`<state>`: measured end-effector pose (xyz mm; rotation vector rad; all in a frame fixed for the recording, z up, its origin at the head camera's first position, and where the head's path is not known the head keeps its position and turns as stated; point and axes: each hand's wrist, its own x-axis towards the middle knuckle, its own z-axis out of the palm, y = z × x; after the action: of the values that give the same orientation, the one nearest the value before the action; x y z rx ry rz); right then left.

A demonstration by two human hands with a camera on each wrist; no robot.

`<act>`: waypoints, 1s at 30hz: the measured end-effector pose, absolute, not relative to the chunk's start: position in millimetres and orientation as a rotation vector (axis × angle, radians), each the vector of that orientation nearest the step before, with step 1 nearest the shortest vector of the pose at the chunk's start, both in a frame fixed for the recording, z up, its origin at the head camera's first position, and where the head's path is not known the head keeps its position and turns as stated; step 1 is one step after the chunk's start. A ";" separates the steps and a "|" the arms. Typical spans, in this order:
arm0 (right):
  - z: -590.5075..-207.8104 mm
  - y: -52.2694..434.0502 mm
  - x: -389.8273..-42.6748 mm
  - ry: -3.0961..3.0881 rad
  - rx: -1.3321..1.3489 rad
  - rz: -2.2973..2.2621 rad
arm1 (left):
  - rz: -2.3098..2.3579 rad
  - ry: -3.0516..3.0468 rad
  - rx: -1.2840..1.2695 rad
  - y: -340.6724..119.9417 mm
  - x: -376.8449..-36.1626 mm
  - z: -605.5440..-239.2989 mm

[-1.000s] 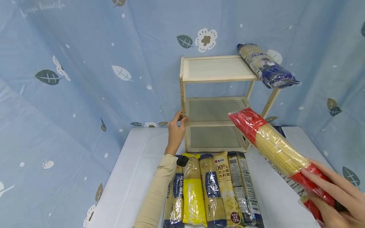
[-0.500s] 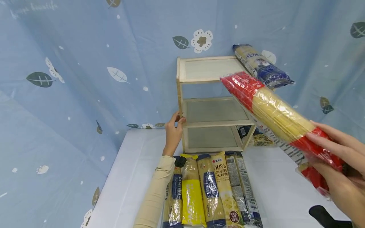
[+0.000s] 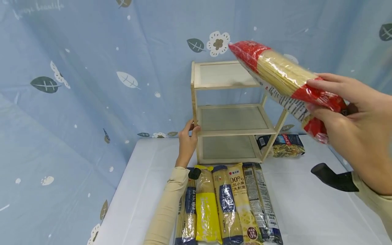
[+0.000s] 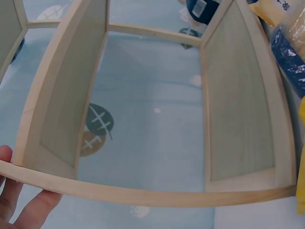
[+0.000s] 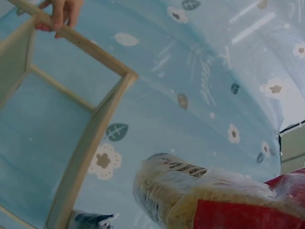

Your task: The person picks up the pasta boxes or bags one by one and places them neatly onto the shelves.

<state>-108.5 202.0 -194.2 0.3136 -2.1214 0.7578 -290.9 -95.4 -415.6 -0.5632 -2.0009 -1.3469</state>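
Behind red spaghetti pack (image 3: 284, 76) in right hand (image 3: 352, 132), shelf's (image 3: 196, 102) top-right corner hidden.

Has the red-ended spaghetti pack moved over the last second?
Yes. The red-ended spaghetti pack, held in the right hand, has risen from beside the wooden rack's lower shelves to above its top shelf.

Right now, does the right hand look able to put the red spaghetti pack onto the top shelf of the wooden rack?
Probably yes. The right hand holds the red spaghetti pack raised beside the wooden rack, with its far end already at top-shelf height. The visible part of that shelf is bare, and the left hand grips the rack's front post.
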 end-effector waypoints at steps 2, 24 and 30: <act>-188.2 200.5 -121.0 -2.091 0.348 0.757 | -1.339 -1.996 -0.566 -95.9 -290.8 -415.5; -154.3 146.9 -247.9 -2.274 0.157 0.654 | -1.349 -1.994 -0.545 -107.8 -287.6 -418.0; -164.7 127.5 -253.3 -2.494 0.135 0.356 | -1.361 -2.017 -0.541 -110.9 -282.7 -421.5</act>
<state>-253.3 127.5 -164.7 0.1348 -2.4939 0.3557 -282.7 -110.9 -421.5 -0.5409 -2.0174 -1.3606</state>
